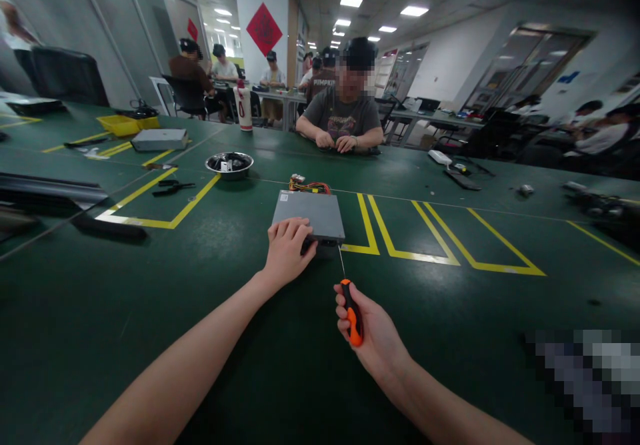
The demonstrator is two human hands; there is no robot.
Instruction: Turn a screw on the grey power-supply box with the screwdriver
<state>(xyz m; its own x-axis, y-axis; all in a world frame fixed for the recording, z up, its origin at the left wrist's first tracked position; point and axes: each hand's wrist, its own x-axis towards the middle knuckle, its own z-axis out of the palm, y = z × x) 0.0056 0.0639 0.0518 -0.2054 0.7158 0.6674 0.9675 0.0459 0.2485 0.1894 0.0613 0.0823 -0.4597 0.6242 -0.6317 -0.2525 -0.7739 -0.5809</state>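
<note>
Pinching grey box (311, 209) with left hand (289, 250), clasping screwdriver (355, 325) in right hand (374, 328), well inside far edge of tabletop (300, 372).

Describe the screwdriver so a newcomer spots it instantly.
At the green table, find the grey metal box that the left hand holds. By its near right corner, the right hand grips the screwdriver, shaft pointing at the box. Its orange-and-black handle sets it apart from the grey box.
</note>
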